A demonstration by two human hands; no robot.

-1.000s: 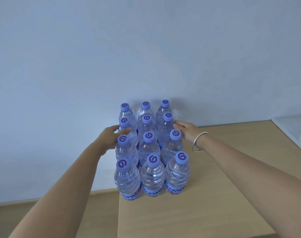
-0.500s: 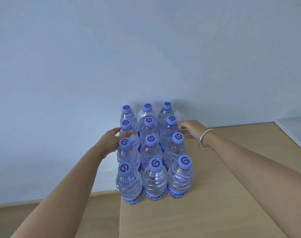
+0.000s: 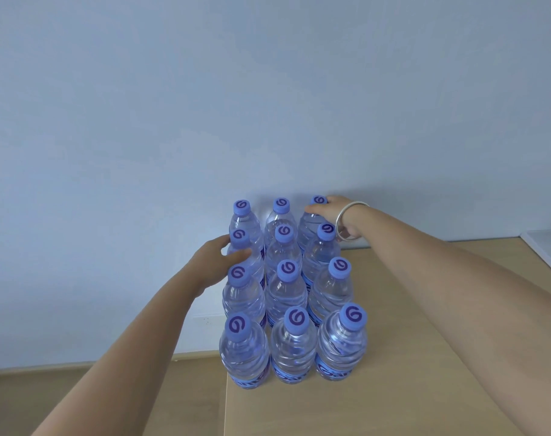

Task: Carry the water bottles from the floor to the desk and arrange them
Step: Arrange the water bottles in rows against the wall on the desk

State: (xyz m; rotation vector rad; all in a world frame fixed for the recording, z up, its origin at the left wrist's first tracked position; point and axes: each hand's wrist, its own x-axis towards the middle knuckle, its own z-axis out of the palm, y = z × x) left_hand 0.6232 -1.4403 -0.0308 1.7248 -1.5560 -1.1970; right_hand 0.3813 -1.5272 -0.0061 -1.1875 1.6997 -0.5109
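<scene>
12 water bottles [image 3: 288, 291] stand upright on the desk [image 3: 409, 357], at its left front corner. They form a block of 3 columns and 4 rows, and each bottle has a blue cap with a dark spiral mark. The bottles stand close together, mostly touching their neighbours. The nearest row is at the front edge of the desk, and the farthest row is close to the pale wall [image 3: 267, 89].

The left hand [image 3: 216, 262] is at the left side of the block. Its fingers are curled around the left bottle of the third row [image 3: 241, 247], just under the cap, and the thumb lies across the bottle's shoulder. This hand grips that bottle.

The right hand [image 3: 333, 212] reaches over the right column to the farthest row. It is at the back right bottle [image 3: 313, 217], with the fingers bent around the neck just below the cap. The cap [image 3: 318, 200] shows partly above the fingers. How firm this grip is cannot be told, but the fingers wrap the neck. A silver bangle [image 3: 349, 220] sits on the right wrist.

The 2 forearms come in from the lower corners, so the block lies between them. At the far right edge a pale surface [image 3: 547, 247] meets the desk.
</scene>
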